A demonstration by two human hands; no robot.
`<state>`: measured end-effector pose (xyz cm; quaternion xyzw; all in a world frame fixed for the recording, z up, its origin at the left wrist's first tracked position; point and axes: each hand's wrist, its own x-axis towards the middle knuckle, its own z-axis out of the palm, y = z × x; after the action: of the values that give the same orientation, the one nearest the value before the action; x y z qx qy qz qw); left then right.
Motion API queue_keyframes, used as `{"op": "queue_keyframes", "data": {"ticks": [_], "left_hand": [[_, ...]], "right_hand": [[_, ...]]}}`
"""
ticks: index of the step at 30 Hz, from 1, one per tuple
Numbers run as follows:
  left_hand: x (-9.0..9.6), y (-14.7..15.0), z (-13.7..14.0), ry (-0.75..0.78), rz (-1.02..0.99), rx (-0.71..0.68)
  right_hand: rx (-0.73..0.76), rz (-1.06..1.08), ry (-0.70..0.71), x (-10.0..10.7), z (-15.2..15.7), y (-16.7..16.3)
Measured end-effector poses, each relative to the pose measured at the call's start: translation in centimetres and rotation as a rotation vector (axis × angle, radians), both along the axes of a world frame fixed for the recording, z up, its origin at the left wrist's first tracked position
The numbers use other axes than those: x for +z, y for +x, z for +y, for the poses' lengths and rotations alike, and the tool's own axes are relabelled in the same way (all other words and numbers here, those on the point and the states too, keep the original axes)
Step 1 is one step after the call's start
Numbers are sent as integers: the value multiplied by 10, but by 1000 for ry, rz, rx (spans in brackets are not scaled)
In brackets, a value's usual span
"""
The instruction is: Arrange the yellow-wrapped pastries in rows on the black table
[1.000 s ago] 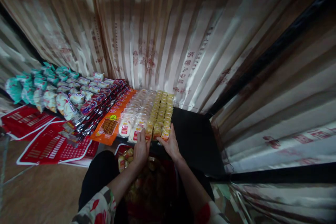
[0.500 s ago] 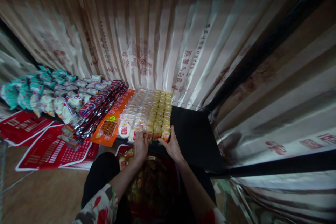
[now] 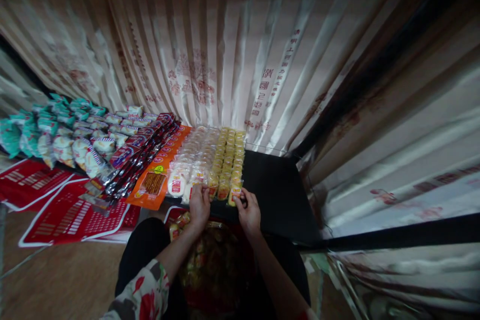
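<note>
Writing: red characters printed on curtain, too blurred to be read.
L hand: fingertips laid on yellow snack packs.
R hand: nearest pack pinched, just ahead.
Hidden: bag contents below hands unclear.

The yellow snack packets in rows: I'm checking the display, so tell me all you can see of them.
The yellow snack packets are small clear wrappers with yellow contents, laid flat in neat rows running away from the person on the black tabletop. White packets adjoin them. The left hand and right hand touch the nearest ones.
</note>
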<state>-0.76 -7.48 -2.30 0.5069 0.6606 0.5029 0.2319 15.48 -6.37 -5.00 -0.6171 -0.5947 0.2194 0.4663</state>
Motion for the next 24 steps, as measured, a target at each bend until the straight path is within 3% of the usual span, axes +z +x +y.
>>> {"op": "queue_keyframes", "data": {"ticks": [5, 9, 16, 24], "left_hand": [[-5, 1, 3, -16, -205, -54], [-12, 1, 2, 1, -254, -88], [-13, -5, -4, 104, 74, 23], [-4, -1, -4, 156, 274, -88]], "right_hand": [[7, 158, -9, 0, 4, -6], [-12, 166, -21, -1, 4, -10], [-48, 203, 21, -4, 1, -10], [-18, 159, 54, -1, -1, -10]]}}
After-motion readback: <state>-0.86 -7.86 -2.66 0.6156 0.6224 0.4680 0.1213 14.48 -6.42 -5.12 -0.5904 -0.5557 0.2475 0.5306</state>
